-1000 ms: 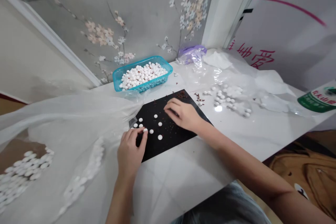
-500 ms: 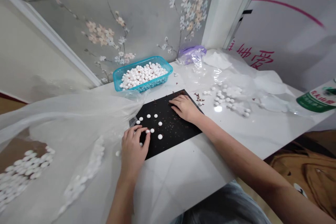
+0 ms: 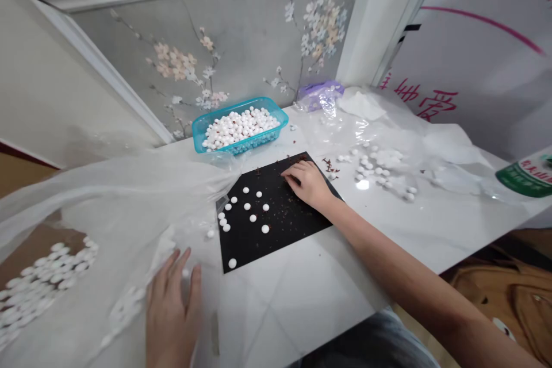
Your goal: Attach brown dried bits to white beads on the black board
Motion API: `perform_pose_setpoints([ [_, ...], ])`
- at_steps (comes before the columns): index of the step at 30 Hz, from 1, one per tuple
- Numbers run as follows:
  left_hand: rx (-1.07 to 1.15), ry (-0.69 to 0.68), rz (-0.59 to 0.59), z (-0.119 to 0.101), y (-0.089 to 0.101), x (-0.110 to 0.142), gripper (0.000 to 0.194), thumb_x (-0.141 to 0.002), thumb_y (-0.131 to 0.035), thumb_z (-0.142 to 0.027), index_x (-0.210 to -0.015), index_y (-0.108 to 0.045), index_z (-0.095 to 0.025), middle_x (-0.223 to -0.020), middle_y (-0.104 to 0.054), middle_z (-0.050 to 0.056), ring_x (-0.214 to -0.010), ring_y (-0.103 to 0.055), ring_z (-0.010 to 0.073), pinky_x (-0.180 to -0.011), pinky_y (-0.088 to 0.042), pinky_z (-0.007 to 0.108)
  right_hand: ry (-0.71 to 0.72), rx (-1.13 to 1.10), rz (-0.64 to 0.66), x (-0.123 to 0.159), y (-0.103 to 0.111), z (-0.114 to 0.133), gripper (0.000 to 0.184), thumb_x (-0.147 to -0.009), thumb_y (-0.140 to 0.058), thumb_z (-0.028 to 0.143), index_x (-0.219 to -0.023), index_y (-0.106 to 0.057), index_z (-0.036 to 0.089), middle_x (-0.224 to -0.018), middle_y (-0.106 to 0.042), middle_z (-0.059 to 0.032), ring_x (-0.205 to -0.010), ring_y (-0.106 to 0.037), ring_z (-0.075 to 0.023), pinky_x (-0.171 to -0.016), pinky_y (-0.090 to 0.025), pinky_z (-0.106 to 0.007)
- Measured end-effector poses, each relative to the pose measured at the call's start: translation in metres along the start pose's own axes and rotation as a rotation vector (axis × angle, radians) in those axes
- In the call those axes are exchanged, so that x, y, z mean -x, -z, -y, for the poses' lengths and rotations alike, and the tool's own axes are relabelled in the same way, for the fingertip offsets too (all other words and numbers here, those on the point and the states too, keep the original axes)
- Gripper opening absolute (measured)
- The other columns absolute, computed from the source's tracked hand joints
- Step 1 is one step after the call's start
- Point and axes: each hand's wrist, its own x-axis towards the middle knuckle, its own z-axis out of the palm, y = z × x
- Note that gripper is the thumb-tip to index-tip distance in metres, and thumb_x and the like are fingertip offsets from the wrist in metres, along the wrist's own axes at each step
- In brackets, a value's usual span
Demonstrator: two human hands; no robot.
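My left hand is open, its fingers spread over the clear plastic sheeting left of the black mat. It holds nothing that I can see. My right hand rests at the mat's far right part, thumb and fingertips drawn together near small brown bits. Whatever is between those fingertips is too small to make out. Several white balls lie scattered over the mat's left half, one ball near its front corner. Brown crumbs are strewn across the middle.
Behind the mat stands a blue basket heaped with white balls. More balls lie under plastic at left. At right are loose balls, brown pieces, crumpled plastic and a green-and-white container. A brown bag sits below the table edge.
My left hand has left the balls on the mat, moved toward me and leftward, and opened. My right hand stays in nearly the same place, its fingers drawn closer together.
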Motion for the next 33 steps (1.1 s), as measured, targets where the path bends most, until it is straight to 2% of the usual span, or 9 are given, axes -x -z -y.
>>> perform_pose_setpoints([
  [2,0.041,-0.016,0.107,0.02,-0.007,0.021,0.043,-0.089,-0.033,-0.026,-0.129,-0.047,-0.017,-0.137,-0.043,0.015,-0.127,-0.038,0.0301,-0.102,-0.034,0.05,0.016,-0.012,-0.032,0.0,0.001,0.003,0.017,-0.085,-0.051,0.003,-0.087,-0.063,0.016,-0.085,-0.063,-0.0039,-0.079,-0.054,-0.0204,-0.076,-0.038,-0.034],
  [5,0.068,-0.012,0.111,0.03,-0.014,0.033,0.043,-0.089,-0.031,-0.022,-0.128,-0.048,-0.019,-0.135,-0.047,0.012,-0.125,-0.042,0.027,-0.102,-0.036,0.046,0.032,-0.012,-0.069,0.001,0.004,0.009,0.018,-0.087,-0.048,0.006,-0.091,-0.062,0.016,-0.086,-0.063,-0.0045,-0.079,-0.054,-0.0212,-0.077,-0.038,-0.035],
  [10,0.012,-0.051,-0.048,-0.01,-0.01,0.026,0.032,-0.089,-0.04,-0.025,-0.114,-0.057,-0.017,-0.11,-0.063,0.012,-0.102,-0.057,0.0247,-0.089,-0.045,0.038,0.05,-0.041,-0.149,0.002,0.01,0.017,0.019,-0.087,-0.044,0.008,-0.094,-0.061,0.016,-0.084,-0.061,-0.0053,-0.077,-0.055,-0.0211,-0.075,-0.04,-0.035],
  [15,-0.056,-0.506,0.079,-0.049,-0.016,0.026,0.026,-0.089,-0.043,-0.019,-0.109,-0.06,-0.02,-0.097,-0.067,0.006,-0.086,-0.06,0.0185,-0.075,-0.048,0.028,0.068,-0.052,-0.153,0.003,0.011,0.02,0.02,-0.088,-0.042,0.009,-0.094,-0.06,0.017,-0.085,-0.062,-0.0054,-0.075,-0.057,-0.02,-0.074,-0.041,-0.034],
  [21,0.056,-0.709,0.239,-0.059,-0.018,0.011,0.032,-0.09,-0.035,-0.011,-0.11,-0.059,-0.018,-0.094,-0.065,0.007,-0.081,-0.06,0.017,-0.07,-0.051,0.027,0.091,-0.074,-0.192,0.001,0.013,0.025,0.019,-0.089,-0.042,0.01,-0.095,-0.059,0.016,-0.086,-0.062,-0.0053,-0.075,-0.057,-0.0194,-0.072,-0.042,-0.033],
  [23,0.189,-0.648,0.279,-0.064,-0.021,-0.001,0.031,-0.09,-0.037,-0.016,-0.11,-0.06,-0.021,-0.094,-0.065,0.006,-0.083,-0.061,0.0166,-0.073,-0.051,0.027,0.086,-0.086,-0.195,0.002,0.014,0.029,0.022,-0.091,-0.04,0.01,-0.099,-0.059,0.016,-0.087,-0.062,-0.0055,-0.074,-0.057,-0.019,-0.071,-0.042,-0.032],
  [25,0.362,-0.495,0.309,-0.071,-0.027,-0.016,0.027,-0.089,-0.042,-0.024,-0.11,-0.06,-0.023,-0.095,-0.064,0.005,-0.084,-0.061,0.0159,-0.075,-0.05,0.027,0.049,-0.097,-0.181,0.003,0.015,0.033,0.024,-0.092,-0.037,0.012,-0.104,-0.058,0.016,-0.088,-0.061,-0.0058,-0.072,-0.057,-0.0179,-0.068,-0.044,-0.03],
  [30,0.729,0.049,0.18,-0.079,-0.043,-0.05,0.034,-0.078,-0.06,-0.036,-0.108,-0.057,-0.021,-0.088,-0.063,0.004,-0.074,-0.059,0.014,-0.069,-0.049,0.026,-0.004,-0.116,-0.147,0.008,0.01,0.04,0.025,-0.093,-0.038,0.016,-0.109,-0.057,0.017,-0.094,-0.06,-0.0052,-0.068,-0.057,-0.0141,-0.062,-0.046,-0.024],
  [33,0.675,0.104,0.1,-0.071,-0.044,-0.054,0.029,-0.072,-0.066,-0.038,-0.094,-0.059,-0.02,-0.078,-0.061,0.001,-0.068,-0.056,0.0132,-0.066,-0.046,0.026,0.02,-0.115,-0.122,0.01,0.006,0.042,0.024,-0.094,-0.038,0.016,-0.109,-0.057,0.018,-0.093,-0.061,-0.0042,-0.064,-0.057,-0.0127,-0.06,-0.045,-0.024],
])
